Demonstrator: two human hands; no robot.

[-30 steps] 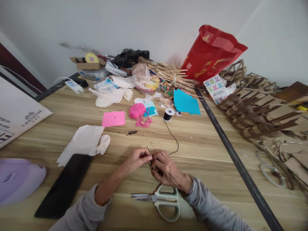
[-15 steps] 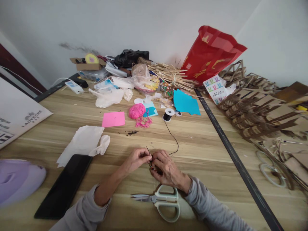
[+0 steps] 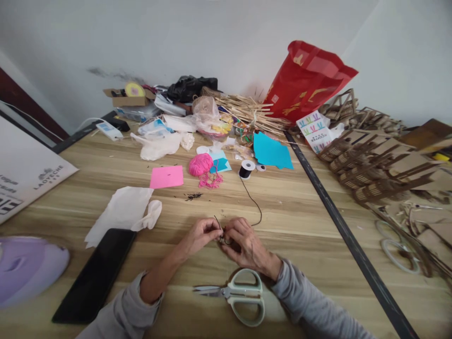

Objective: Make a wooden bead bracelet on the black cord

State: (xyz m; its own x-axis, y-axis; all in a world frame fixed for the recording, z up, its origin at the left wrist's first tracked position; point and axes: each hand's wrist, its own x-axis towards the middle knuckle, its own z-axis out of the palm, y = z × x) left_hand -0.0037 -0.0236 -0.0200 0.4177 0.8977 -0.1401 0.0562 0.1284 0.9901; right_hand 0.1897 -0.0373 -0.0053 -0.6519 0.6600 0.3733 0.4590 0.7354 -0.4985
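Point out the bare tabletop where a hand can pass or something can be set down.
Bare wood lies right of both hands, between the black cord and the dark strip, and between the pink paper and white box. The back edge, around the red bag, is crowded.

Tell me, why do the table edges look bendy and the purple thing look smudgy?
Head view: the wide lens curves the table and the black strip toward the edges; the purple thing in the corner is blurred; the middle, with both hands and the scissors, is sharp; the light is soft, with faint shadows.
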